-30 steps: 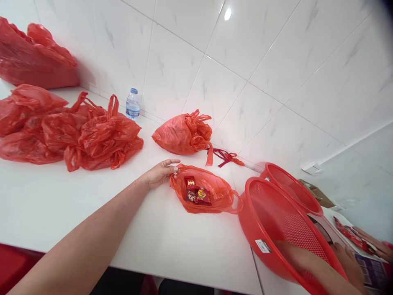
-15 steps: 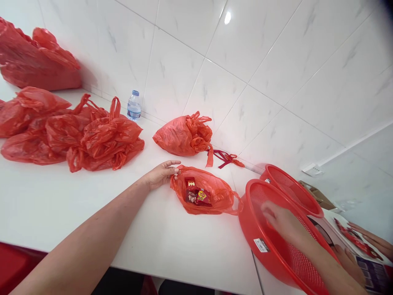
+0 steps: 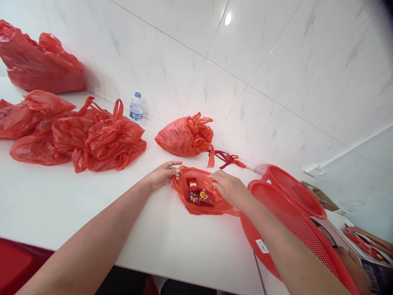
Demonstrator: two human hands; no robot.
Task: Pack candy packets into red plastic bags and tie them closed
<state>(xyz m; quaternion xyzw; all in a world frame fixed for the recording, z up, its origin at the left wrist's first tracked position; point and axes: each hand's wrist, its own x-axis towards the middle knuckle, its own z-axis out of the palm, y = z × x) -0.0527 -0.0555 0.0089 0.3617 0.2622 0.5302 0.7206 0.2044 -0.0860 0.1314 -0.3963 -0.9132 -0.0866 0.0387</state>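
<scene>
A red plastic bag (image 3: 196,211) lies with its mouth open on the white table, several small wrapped sweets (image 3: 200,196) inside. My left hand (image 3: 162,175) pinches the bag's left rim between thumb and fingers. Over the right side of the opening is my right hand (image 3: 229,187), its fingers curled downward. Whatever those fingers hold, if anything, is hidden. To the right, under my right forearm, stands a large red plastic basket (image 3: 254,186) with perforated sides.
Several knotted red bags (image 3: 104,139) crowd the left, beside a water bottle (image 3: 136,107). A bunched red bag (image 3: 181,137) and dark red ribbon (image 3: 225,157) lie near the tiled wall. Another red basket (image 3: 294,192) stands behind the first. Other people's hands (image 3: 374,241) show far right.
My right hand has moved left, out of the near red basket and over the open bag. My left hand stays at the bag's rim.
</scene>
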